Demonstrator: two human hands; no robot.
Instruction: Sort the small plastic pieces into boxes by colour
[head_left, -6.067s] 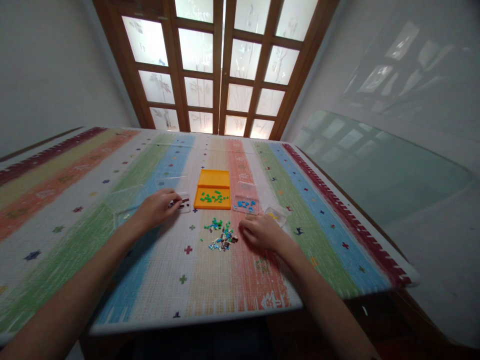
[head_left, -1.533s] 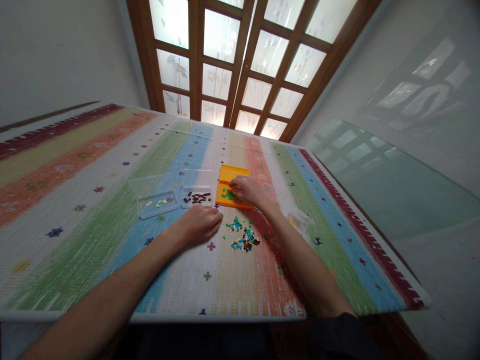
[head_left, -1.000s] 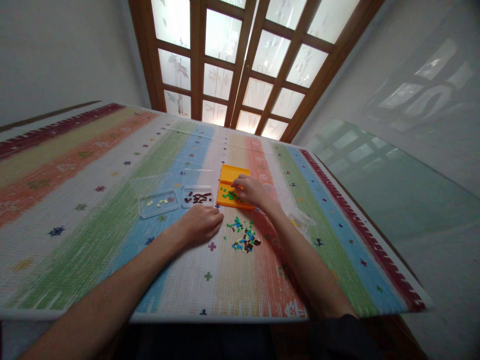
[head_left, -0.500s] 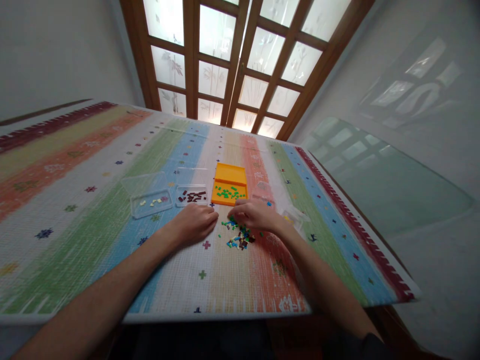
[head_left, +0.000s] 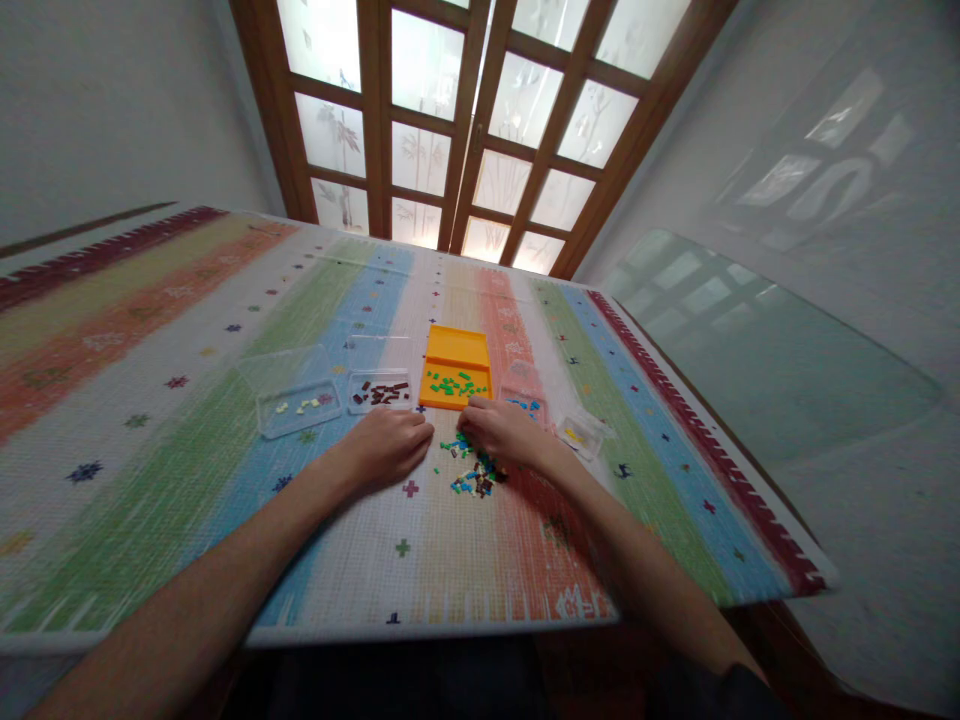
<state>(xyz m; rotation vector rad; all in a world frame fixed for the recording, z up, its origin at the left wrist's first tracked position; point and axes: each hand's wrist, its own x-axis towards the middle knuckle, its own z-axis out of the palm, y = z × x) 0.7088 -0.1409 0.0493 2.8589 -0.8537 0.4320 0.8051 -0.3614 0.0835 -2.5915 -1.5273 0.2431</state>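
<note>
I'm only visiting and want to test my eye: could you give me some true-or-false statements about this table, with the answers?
1. The orange case holds green blocks. True.
2. The orange case is shut. False: it lies open, its lid folded back on the far side.
3. The right hand is at the far edge of the mixed pile. True.
4. The left hand is nearest the yellow blocks. False: it is just in front of the clear box of brown blocks.
5. The mixed pile lies on the striped tablecloth, outside the boxes. True.
</note>
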